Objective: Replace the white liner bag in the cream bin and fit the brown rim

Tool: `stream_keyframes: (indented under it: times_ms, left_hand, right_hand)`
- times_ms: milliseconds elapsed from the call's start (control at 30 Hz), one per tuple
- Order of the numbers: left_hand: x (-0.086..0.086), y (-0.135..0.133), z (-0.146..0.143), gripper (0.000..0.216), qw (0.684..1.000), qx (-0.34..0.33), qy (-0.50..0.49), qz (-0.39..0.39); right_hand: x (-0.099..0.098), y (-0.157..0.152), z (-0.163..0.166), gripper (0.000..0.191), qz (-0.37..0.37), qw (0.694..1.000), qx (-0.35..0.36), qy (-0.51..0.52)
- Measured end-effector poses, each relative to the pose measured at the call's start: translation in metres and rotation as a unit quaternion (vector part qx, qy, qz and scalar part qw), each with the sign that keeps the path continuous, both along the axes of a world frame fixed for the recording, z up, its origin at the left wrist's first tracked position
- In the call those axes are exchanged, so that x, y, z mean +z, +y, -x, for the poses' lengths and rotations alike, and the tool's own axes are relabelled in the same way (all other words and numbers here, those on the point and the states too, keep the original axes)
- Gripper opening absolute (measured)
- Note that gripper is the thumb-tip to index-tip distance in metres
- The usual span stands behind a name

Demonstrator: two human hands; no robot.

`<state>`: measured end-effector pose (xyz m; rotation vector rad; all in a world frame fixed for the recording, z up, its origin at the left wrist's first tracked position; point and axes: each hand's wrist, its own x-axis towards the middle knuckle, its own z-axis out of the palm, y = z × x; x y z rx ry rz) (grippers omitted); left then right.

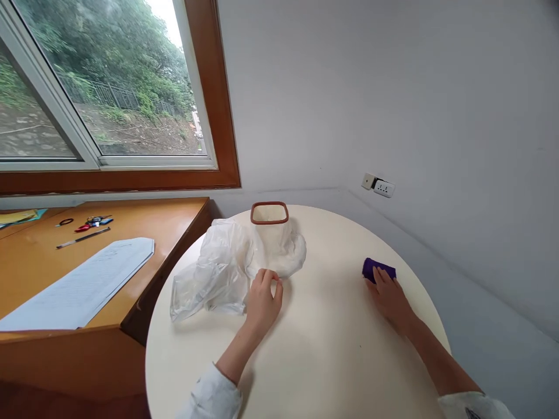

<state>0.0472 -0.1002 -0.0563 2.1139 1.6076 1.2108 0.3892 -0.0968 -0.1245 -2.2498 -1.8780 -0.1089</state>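
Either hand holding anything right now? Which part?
Left hand pinches the near edge of the clear plastic bag between thumb and fingers. Right hand lies on the table, fingers touching the purple object's near side; no grasp visible.

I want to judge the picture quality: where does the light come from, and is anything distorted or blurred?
Head view: soft daylight enters from the wood-framed window at left; faint shadows lie beside the left hand and right hand on the round cream table; wide-angle bending slants the window frame; the focus is mostly sharp.
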Motion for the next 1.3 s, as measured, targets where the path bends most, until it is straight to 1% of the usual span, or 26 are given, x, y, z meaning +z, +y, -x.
stream_keyframes:
  times_ms: [67,133,233,333,400,467,567,667,867,1067,1200,1300]
  left_hand:
    - [0.004,0.001,0.004,0.006,0.999,0.001,-0.030,-0.012]
    - [0.007,0.002,0.008,0.006,0.998,0.010,-0.055,-0.021]
    - [0.010,0.003,0.014,0.006,0.996,0.032,-0.080,-0.029]
    - [0.011,0.005,0.017,0.006,0.994,0.044,-0.092,-0.039]
    - [0.011,0.006,0.017,0.006,0.993,0.046,-0.090,-0.054]
    - [0.010,0.007,0.017,0.007,0.993,0.042,-0.087,-0.070]
    - [0.009,0.008,0.018,0.008,0.992,0.035,-0.086,-0.081]
    - [0.008,0.009,0.019,0.008,0.992,0.036,-0.088,-0.079]
    - [0.007,0.009,0.019,0.008,0.993,0.044,-0.086,-0.073]
    - [0.010,0.006,0.018,0.009,0.993,0.037,-0.092,-0.070]
    - [0.011,0.005,0.016,0.010,0.993,0.029,-0.092,-0.071]
    - [0.011,0.003,0.014,0.010,0.993,0.019,-0.086,-0.081]
  right_hand:
    - [-0.004,-0.005,0.003,0.063,0.042,0.999,0.011,0.004]
    - [-0.001,-0.012,0.021,0.061,0.048,0.997,0.052,0.009]
    - [0.009,-0.029,0.067,0.057,0.037,0.986,0.158,0.032]
    - [0.020,-0.048,0.118,0.053,0.028,0.962,0.266,0.046]
    - [0.026,-0.055,0.145,0.050,0.026,0.946,0.320,0.047]
    - [0.031,-0.057,0.166,0.048,0.018,0.934,0.353,0.061]
    - [0.037,-0.052,0.187,0.048,0.014,0.920,0.382,0.084]
    - [0.039,-0.041,0.203,0.049,0.011,0.910,0.406,0.086]
    - [0.033,-0.022,0.224,0.047,-0.006,0.905,0.416,0.086]
    - [0.032,-0.014,0.226,0.047,-0.012,0.901,0.422,0.100]
    - [0.038,-0.015,0.224,0.045,-0.010,0.894,0.433,0.117]
    - [0.044,-0.015,0.222,0.044,-0.022,0.887,0.437,0.144]
